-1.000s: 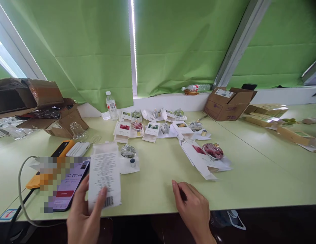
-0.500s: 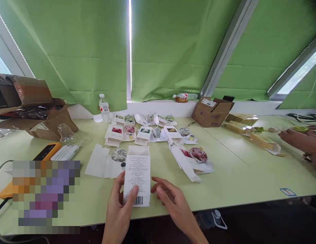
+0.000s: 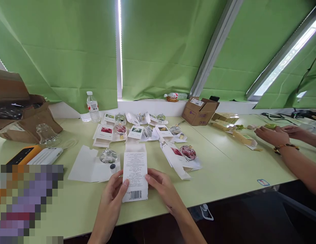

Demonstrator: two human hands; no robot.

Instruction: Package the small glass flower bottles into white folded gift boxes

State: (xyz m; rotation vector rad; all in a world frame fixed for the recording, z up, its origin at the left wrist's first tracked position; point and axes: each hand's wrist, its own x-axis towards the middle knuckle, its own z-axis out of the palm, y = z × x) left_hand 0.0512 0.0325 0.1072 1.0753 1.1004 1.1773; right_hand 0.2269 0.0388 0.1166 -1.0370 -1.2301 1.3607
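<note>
A white printed carton point(image 3: 135, 173) with a barcode is held upright near the front edge of the table. My left hand point(image 3: 112, 193) grips its left side, thumb on the printed face. Its right edge is pinched by my right hand point(image 3: 161, 186), whose other fingers are partly hidden behind it. Just beyond and to the left, an unfolded white carton point(image 3: 81, 166) lies under a clear round glass bottle point(image 3: 108, 156) and a dark cap point(image 3: 112, 167). To the right, a bottle with dark red contents point(image 3: 188, 153) rests on another opened carton point(image 3: 174, 162).
Several opened cartons and round bottles point(image 3: 147, 131) stand in rows behind. Cardboard boxes point(image 3: 200, 112) are at the back and far left. A water bottle point(image 3: 93, 107) stands at the wall. On the right, another person's hands point(image 3: 273, 135) hold something green. An orange power strip point(image 3: 24, 157) lies left.
My right hand, apart from the carton before, now touches and grips its right edge. The view has swung right, showing more of the other person's arms.
</note>
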